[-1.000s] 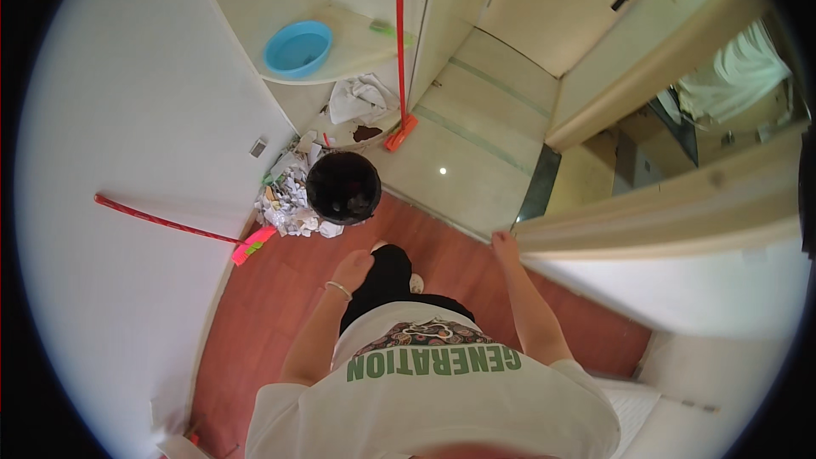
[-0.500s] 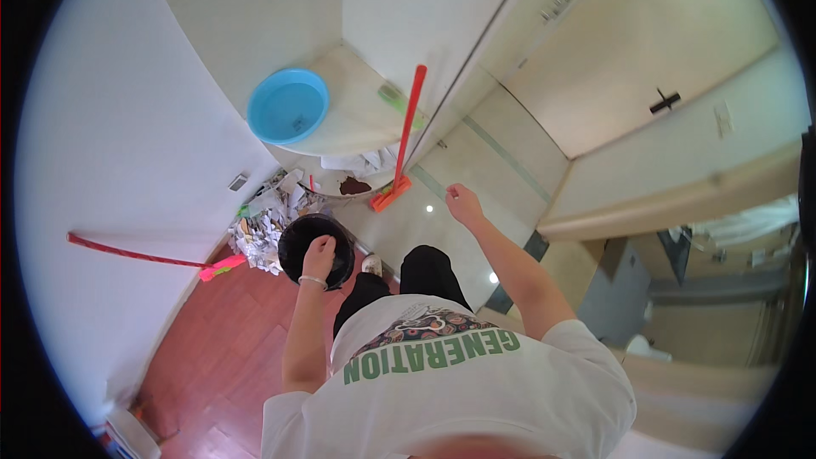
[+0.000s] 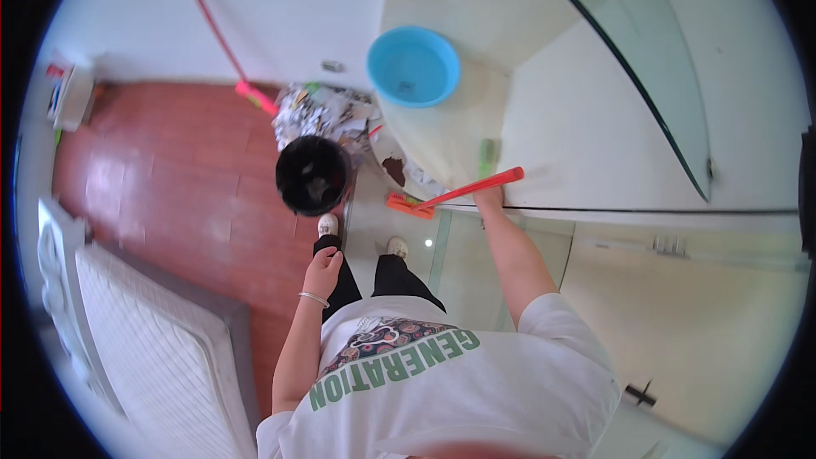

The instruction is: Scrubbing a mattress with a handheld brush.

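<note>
My right hand [image 3: 490, 197] reaches out to the upper part of a red-handled broom or mop [image 3: 472, 189] with an orange head. The handle crosses in front of the hand, so its fingers are mostly hidden and I cannot tell whether they grip it. Just beyond lies a slim light-green object [image 3: 486, 153] on the cream corner ledge. Above my thigh my left hand [image 3: 323, 270] hangs with its fingers curled in and nothing visible in them. A black bin [image 3: 285, 189] stands ahead of it on the floor, with something pale inside.
Paper scraps [image 3: 323, 112] lie heaped behind the bin. A red-handled broom [image 3: 212, 21] with a pink head leans on the wall. The blue basin [image 3: 413, 66] sits on the ledge, a brown patch [image 3: 393, 171] below it. A white mattress [image 3: 149, 331] stands at left; a glass shelf [image 3: 629, 59] juts overhead.
My view and body have turned left. My right hand has stretched out to the red handle, whose upper end has tipped rightward. My left hand has drawn back from over the bin.
</note>
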Demonstrator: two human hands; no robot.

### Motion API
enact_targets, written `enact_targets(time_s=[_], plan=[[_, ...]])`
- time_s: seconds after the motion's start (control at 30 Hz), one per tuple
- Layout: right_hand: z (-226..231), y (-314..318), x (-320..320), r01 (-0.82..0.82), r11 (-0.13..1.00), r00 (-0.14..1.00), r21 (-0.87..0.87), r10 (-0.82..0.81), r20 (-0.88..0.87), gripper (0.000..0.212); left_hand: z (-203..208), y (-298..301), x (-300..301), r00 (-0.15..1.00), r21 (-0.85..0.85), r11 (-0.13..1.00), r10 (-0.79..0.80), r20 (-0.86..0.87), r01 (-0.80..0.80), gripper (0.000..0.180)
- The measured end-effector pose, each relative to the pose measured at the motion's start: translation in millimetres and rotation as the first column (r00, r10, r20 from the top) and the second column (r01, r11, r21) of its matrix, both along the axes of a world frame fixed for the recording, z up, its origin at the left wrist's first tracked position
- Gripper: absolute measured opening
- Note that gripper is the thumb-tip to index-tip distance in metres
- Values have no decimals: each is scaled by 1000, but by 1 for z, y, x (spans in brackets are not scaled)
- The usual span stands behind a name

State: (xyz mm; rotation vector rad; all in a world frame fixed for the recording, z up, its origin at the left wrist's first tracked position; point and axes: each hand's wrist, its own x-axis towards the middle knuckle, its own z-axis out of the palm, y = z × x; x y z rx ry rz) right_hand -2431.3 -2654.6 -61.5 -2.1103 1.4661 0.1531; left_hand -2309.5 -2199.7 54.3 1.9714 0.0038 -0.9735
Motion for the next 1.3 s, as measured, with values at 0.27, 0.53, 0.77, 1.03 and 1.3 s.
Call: enact_targets(time_s=[0.27,0.53,0.77,1.03,1.3], plan=[[-21,23,-18,-174,981,976,90,184,-116,40,-1,46,-77,968,-26,968,250,-39,-251,42],[-50,199,-130,128,940,989,317,-146,36,21,-7,129,-99,941,-92,936,338,-35,-340,40],[175,434,59,-789,604,551,108,619,560,26,2,260,-136,802,-80,798,596,-37,-597,42],[119,603,185,-886,402,278,-231,860,428,28,18,347,-148,640,-158,629,768,-23,-761,39],[201,719,162,-949,278,69,-151,646,760,22,5,389,-129,412,-303,373,908,-78,-877,39]])
